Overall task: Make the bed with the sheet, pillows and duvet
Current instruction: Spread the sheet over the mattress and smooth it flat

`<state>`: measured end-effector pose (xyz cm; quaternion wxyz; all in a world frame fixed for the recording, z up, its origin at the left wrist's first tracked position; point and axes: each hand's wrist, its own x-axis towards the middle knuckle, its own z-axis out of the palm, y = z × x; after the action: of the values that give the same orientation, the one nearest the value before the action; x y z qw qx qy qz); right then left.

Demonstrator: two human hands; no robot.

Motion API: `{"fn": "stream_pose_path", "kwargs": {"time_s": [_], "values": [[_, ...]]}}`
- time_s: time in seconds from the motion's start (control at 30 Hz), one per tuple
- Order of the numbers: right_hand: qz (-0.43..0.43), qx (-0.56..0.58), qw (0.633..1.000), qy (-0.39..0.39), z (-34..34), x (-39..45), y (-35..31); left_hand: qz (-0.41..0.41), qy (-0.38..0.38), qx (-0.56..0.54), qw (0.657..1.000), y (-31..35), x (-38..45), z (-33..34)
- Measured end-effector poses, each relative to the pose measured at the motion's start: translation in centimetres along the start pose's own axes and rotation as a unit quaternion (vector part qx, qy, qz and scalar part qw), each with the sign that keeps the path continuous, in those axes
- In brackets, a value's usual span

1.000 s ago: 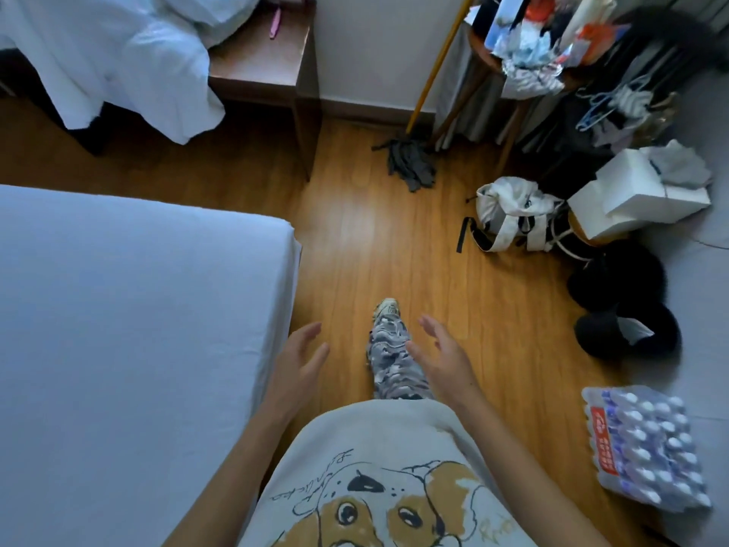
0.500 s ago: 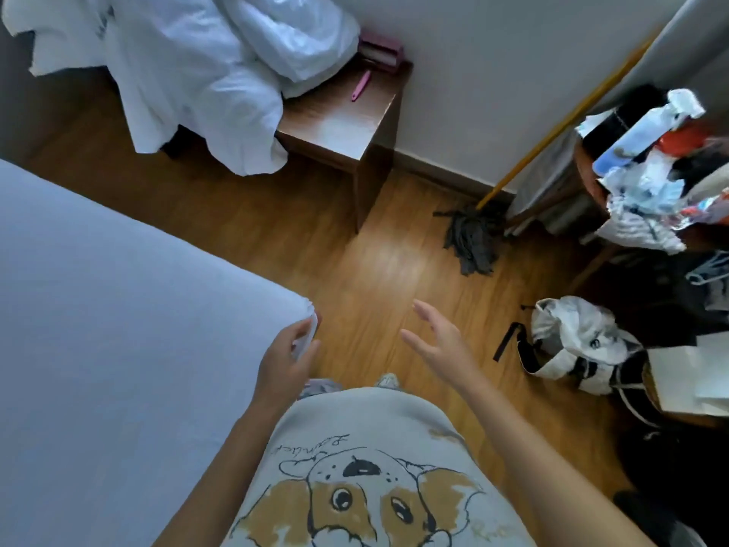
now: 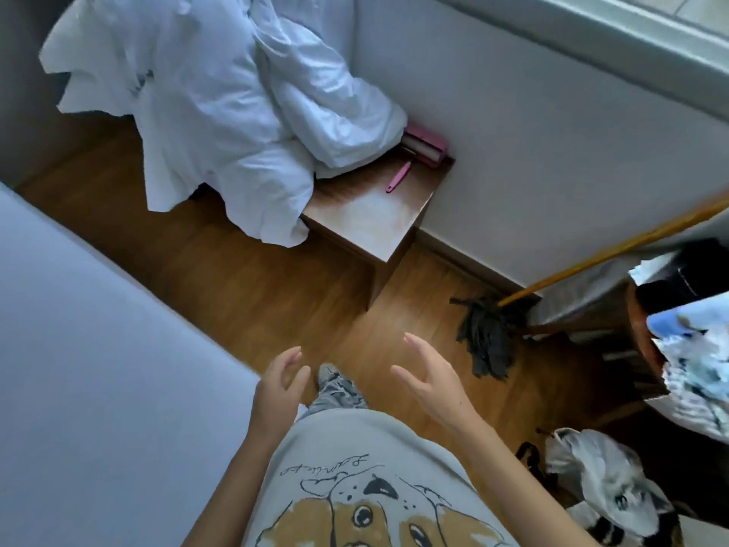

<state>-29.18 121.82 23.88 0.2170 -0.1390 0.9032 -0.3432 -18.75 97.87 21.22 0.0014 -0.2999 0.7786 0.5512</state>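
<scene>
I see the sheet [image 3: 98,349] lying smooth over the bed, filling the lower left; its corner ends just beside my left hand [image 3: 276,392]. That hand is empty, fingers loosely spread. My right hand [image 3: 434,380] hangs over the wooden floor [image 3: 276,286], fingers apart, holding nothing. The white duvet [image 3: 205,100] is heaped on the bedside table [image 3: 367,219], spilling over its left edge. A mop [image 3: 489,337] leans against the wall.

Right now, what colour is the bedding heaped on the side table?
White bedding, clearest in the head view.
</scene>
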Motion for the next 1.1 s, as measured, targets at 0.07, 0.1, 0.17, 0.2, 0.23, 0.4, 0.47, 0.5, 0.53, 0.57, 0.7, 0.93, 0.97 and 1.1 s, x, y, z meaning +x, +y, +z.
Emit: {"fn": "stream_pose_path", "kwargs": {"time_s": [0.07, 0.1, 0.17, 0.2, 0.23, 0.4, 0.47, 0.5, 0.53, 0.57, 0.7, 0.93, 0.97, 1.1], "values": [[0.013, -0.002, 1.000, 0.005, -0.8, 4.3, -1.6, -0.013, -0.010, -0.007, 1.000, 1.4, 4.3, -1.0], [0.015, 0.003, 1.000, 0.005, -1.1, 6.4, -2.6, -0.010, -0.011, -0.004, 1.000, 2.1, 6.2, -1.6], [0.013, 0.010, 1.000, -0.002, -1.4, 10.7, -4.8, 0.009, -0.015, 0.011, 1.000, 3.7, 10.1, -3.1], [0.007, 0.008, 1.000, -0.007, -1.5, 12.7, -5.9, 0.014, -0.014, 0.015, 1.000, 4.4, 12.0, -3.8], [-0.001, 0.005, 1.000, -0.013, -1.5, 14.7, -7.0, 0.015, -0.010, 0.020, 1.000, 5.1, 13.7, -4.6], [-0.031, 0.013, 0.997, -0.069, -0.6, 23.1, -11.7, 0.007, 0.031, 0.024, 0.999, 6.9, 19.5, -7.6], [-0.036, 0.014, 0.995, -0.095, 0.1, 26.4, -13.2, -0.006, 0.049, 0.020, 0.999, 6.9, 21.3, -8.5], [-0.044, 0.013, 0.993, -0.107, 0.6, 28.0, -13.9, -0.014, 0.056, 0.017, 0.998, 6.7, 22.2, -8.9], [-0.055, 0.012, 0.991, -0.118, 1.0, 29.6, -14.6, -0.025, 0.063, 0.014, 0.998, 6.7, 23.0, -9.3], [-0.064, 0.010, 0.990, -0.127, 1.4, 31.4, -15.3, -0.036, 0.068, 0.011, 0.997, 6.7, 24.1, -9.7], [-0.081, 0.016, 0.987, -0.141, 2.3, 38.7, -17.9, -0.068, 0.076, 0.012, 0.995, 6.8, 29.8, -11.5], [-0.038, 0.048, 0.993, -0.105, 1.0, 51.1, -19.7, -0.055, 0.012, 0.036, 0.998, 11.2, 44.3, -13.5], [-0.025, 0.055, 0.994, -0.093, 0.7, 52.3, -19.7, -0.041, -0.013, 0.047, 0.998, 12.1, 46.5, -13.4], [0.042, 0.076, 0.995, -0.041, -0.8, 54.8, -18.6, -0.002, -0.108, 0.103, 0.989, 16.0, 54.2, -11.8]]}}
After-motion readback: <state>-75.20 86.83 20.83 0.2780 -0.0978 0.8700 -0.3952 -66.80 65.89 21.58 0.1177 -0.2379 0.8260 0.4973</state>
